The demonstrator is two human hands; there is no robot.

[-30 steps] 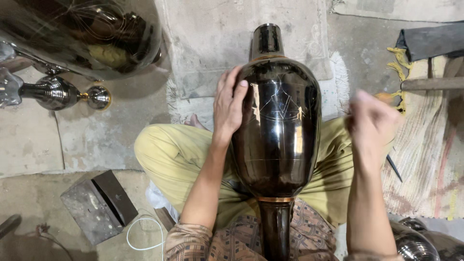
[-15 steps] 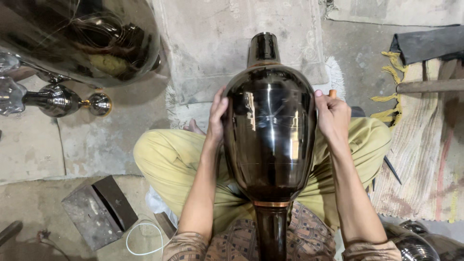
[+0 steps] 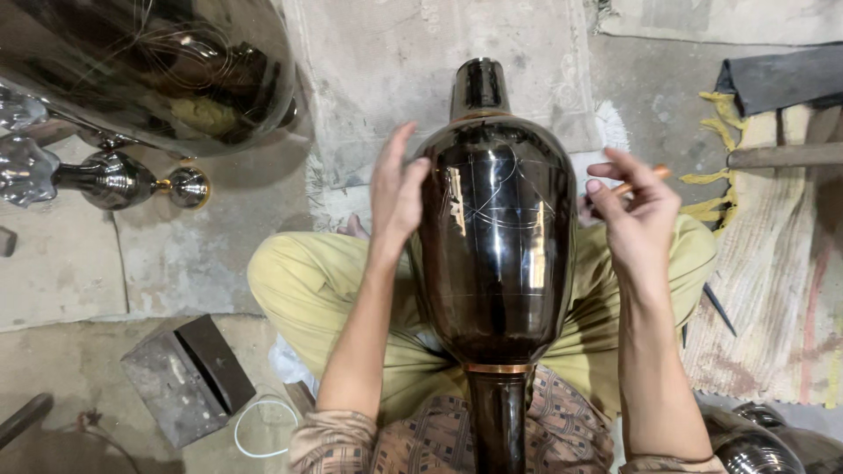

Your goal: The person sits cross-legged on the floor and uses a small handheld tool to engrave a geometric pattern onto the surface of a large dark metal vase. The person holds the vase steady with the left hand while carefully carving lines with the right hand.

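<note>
A tall dark shiny metal vase (image 3: 496, 237) with thin engraved lines lies lengthwise on my crossed legs in yellow trousers, its neck pointing away. My left hand (image 3: 395, 189) rests flat against the vase's left shoulder, fingers spread. My right hand (image 3: 634, 215) hovers just off the vase's right side and pinches a thin orange-handled tool (image 3: 645, 175) between its fingers.
A big polished metal vessel (image 3: 149, 70) and a small ornate metal piece (image 3: 114, 180) lie at the upper left. A dark block (image 3: 189, 377) and a white wire loop (image 3: 263, 426) sit on the floor at left. A woven mat (image 3: 773, 290) lies on the right.
The vase has been turned, so engraved lines face up again. My right hand came in to the vase, then lifted slightly off its side; the left hand moved a little up the shoulder.
</note>
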